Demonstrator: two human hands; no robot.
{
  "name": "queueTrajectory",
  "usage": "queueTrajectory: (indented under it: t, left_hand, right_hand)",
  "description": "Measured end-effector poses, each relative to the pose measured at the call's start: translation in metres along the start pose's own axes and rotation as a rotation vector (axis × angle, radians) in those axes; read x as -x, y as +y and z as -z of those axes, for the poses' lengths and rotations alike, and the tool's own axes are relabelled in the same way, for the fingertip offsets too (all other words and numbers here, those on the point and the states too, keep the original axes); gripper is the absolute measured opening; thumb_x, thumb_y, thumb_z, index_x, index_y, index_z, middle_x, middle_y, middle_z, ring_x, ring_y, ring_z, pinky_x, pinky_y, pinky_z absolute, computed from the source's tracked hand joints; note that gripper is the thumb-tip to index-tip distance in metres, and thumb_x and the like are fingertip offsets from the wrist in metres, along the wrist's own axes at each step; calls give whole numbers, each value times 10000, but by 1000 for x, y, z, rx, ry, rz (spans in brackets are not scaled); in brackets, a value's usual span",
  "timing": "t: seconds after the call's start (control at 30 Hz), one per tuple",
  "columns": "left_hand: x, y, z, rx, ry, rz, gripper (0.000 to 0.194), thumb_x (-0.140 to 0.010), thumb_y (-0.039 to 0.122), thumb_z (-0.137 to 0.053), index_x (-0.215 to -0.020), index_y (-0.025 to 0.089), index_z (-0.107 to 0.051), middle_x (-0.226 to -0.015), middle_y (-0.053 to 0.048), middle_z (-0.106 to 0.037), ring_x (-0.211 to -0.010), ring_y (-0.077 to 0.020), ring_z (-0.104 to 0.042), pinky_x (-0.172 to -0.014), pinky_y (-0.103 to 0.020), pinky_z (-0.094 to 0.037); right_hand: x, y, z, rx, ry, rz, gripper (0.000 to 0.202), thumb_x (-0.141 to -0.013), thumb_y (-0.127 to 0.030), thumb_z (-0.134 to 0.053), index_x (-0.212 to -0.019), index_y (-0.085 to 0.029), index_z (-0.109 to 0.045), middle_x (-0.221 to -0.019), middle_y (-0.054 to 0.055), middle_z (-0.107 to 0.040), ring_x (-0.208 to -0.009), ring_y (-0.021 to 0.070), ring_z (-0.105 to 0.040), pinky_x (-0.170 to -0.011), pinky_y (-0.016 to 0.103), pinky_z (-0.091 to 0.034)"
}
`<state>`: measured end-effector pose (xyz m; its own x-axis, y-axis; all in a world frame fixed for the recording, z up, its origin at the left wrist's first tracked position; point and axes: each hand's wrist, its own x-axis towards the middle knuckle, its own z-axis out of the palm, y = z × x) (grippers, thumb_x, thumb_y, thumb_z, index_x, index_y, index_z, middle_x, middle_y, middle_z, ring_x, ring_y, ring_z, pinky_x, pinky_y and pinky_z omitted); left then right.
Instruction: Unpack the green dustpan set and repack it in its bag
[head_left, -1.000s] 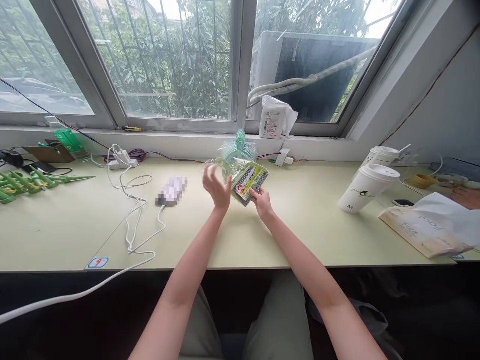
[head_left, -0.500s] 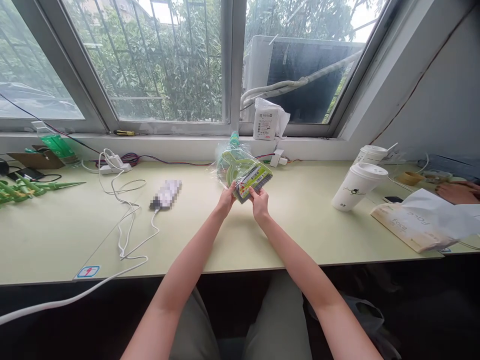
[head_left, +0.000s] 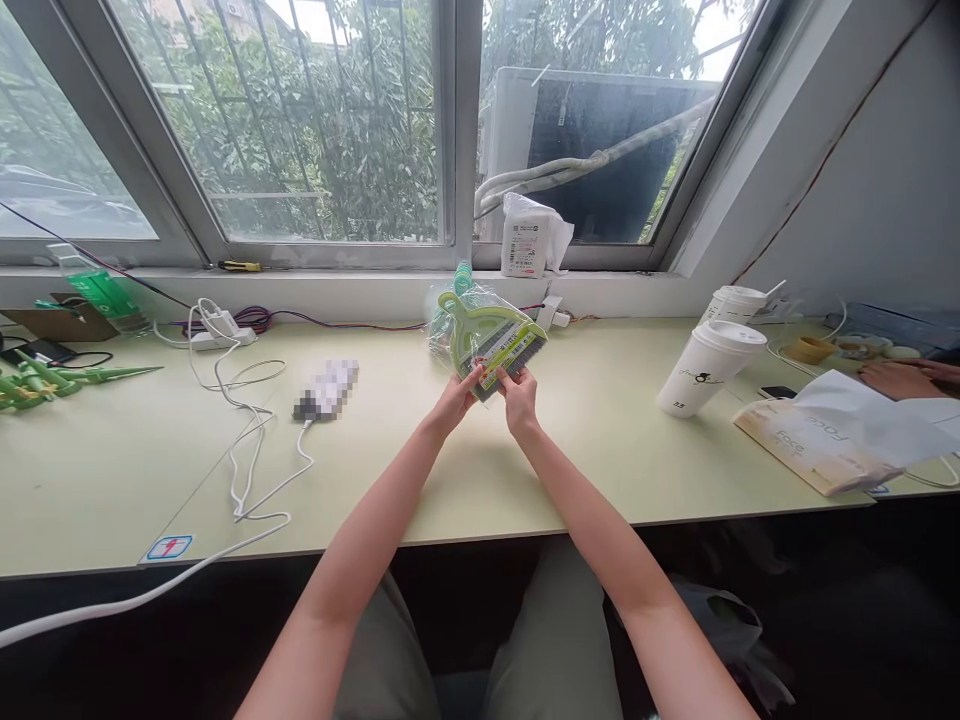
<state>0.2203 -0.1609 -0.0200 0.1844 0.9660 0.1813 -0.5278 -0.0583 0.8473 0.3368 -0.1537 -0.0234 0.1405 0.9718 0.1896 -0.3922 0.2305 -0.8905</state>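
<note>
Both hands are now pinching the near edge of the packaged dustpan set [head_left: 486,335], where a second ago the left hand [head_left: 453,402] was hovering open beside it. The right hand [head_left: 519,397] is gripping the barcode label end, the left hand closing on the same edge just beside it. The clear-wrapped green set is tilting up off the counter [head_left: 450,480], just beyond the fingertips. A paper cup [head_left: 701,367] is standing well to the right of the hands, a white cable [head_left: 247,450] trailing to their left.
</note>
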Motion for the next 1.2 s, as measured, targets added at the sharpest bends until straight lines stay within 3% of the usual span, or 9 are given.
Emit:
queueTrajectory:
  t: [0.27,0.5,0.6,0.7,0.87,1.03,1.2]
  left_hand:
    - [1,-5,-1,-30,104,-110,530,-703,295,-766,-1185,194,-570,-1168,-79,-657,-1137,-248,-589,-1037,-422,-414]
    - [6,-18,-12,-83,-187,165,477,-771,403,-698,-1201,227,-591,-1252,-110,-613,-1212,-272,-534,-1011,-438,-416]
    - [4,-5,-10,-8,-90,-10,470,-800,446,-651,-1217,239,-586,-1267,-88,-607,-1260,-263,-492,-1027,-412,-408]
    - [2,6,-4,20,51,-165,486,-774,363,-687,-1225,223,-572,-1207,-63,-642,-1214,-246,-535,-1045,-395,-401]
    - [2,1,-1,19,100,-77,379,-738,276,-705,-1087,148,-627,-1103,-81,-681,-1124,-250,-593,-1017,-389,-431]
    - [0,-2,1,-46,145,-25,405,-721,272,-709,-1094,169,-589,-1111,-81,-665,-1012,-226,-630,-924,-412,-506]
    - [-4,5,16,-191,230,18,452,-685,291,-715,-1096,213,-543,-1119,-78,-648,-892,-214,-651,-782,-442,-573]
  right_hand:
    - [2,5,-3,39,-18,17,335,-727,-332,-682,-1003,-176,-573,-1044,93,-695,-965,187,-654,-822,304,-547]
    - [-5,-5,6,1,79,7,320,-748,-317,-647,-1032,-187,-572,-1062,89,-687,-953,198,-660,-808,312,-560]
    - [-3,-8,3,-46,36,-14,298,-742,-269,-653,-1018,-186,-578,-1076,82,-684,-1017,198,-643,-842,312,-556]
    - [2,-5,-4,-80,-44,-37,295,-723,-256,-681,-991,-183,-581,-1097,84,-678,-1043,202,-635,-858,327,-557]
    - [4,0,-4,-95,-73,-32,304,-724,-270,-693,-994,-186,-580,-1120,84,-673,-1045,203,-638,-876,335,-555]
    - [-4,1,0,-94,-74,-25,290,-727,-266,-709,-972,-186,-576,-1069,66,-694,-993,185,-660,-879,326,-557]
    - [-20,-2,9,29,-181,-251,207,-770,-300,-698,-883,-149,-612,-898,85,-724,-839,185,-702,-844,329,-576]
